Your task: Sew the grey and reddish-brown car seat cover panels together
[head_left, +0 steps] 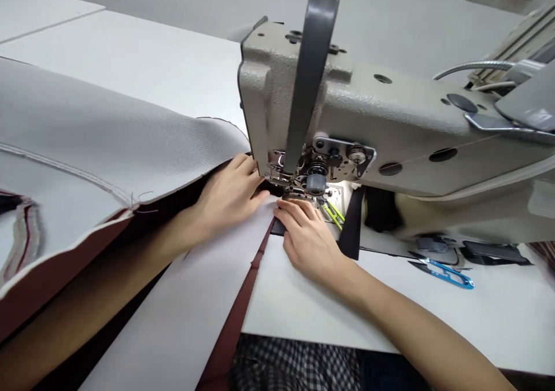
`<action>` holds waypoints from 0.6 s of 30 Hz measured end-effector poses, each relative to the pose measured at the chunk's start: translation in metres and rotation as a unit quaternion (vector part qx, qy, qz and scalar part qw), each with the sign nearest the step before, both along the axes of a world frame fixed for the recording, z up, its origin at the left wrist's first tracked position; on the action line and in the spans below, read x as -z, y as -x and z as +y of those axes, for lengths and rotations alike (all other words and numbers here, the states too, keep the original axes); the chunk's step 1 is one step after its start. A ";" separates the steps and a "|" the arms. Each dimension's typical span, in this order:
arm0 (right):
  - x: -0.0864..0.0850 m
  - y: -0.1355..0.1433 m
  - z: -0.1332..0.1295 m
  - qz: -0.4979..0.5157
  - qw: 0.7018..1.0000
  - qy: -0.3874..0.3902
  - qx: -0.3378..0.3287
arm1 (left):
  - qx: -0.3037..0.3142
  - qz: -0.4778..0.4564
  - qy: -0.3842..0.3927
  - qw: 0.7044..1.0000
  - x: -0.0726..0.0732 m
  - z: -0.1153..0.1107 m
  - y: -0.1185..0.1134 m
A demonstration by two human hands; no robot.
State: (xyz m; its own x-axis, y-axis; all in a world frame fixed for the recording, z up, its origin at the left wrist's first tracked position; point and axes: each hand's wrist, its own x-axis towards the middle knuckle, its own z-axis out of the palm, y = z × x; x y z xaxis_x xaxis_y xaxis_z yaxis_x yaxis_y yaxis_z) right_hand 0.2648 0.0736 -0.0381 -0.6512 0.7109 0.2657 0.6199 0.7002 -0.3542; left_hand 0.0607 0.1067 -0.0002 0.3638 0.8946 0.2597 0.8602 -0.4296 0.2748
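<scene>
Pressing flat on grey fabric (182,316): left hand (229,197), right hand (306,235); needle hidden behind sewing machine (390,131)

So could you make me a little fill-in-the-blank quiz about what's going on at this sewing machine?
1. Both hands, the left hand and the right hand, press the grey fabric flat by the needle of the ____.
2. The thread snips lying on the white table to the right have ____ handles.
3. Along the fabric's right edge runs a perforated strip of ____ colour.

Missing words: sewing machine; blue; dark red
</scene>
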 end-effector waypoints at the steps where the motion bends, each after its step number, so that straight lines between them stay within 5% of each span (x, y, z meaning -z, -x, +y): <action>1: -0.003 -0.001 -0.004 -0.001 1.000 0.008 0.009 | -0.004 0.040 -0.022 0.999 -0.003 -0.016 0.001; 4: -0.014 -0.003 -0.018 -0.011 1.000 0.026 0.006 | 0.021 0.084 0.092 0.992 -0.010 -0.056 0.005; 8: -0.022 -0.005 -0.042 -0.018 0.997 0.043 -0.065 | 0.027 0.045 0.264 0.963 -0.015 -0.072 0.007; 13: -0.006 0.012 -0.059 -0.009 0.977 -0.047 -0.206 | 0.024 0.139 0.236 0.961 -0.022 -0.065 0.004; 18: 0.012 0.042 -0.060 -0.041 0.947 -0.220 -0.229 | 0.027 0.056 0.236 0.970 -0.032 -0.065 0.013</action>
State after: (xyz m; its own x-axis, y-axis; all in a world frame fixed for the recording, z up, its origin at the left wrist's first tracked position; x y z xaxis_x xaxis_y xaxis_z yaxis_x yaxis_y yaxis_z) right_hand 0.2227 0.0141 -0.0498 -0.8959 0.1805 0.4059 0.2274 0.9713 0.0700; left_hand 0.0473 0.0422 0.0318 0.4154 0.8830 -0.2185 0.8759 -0.3235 0.3579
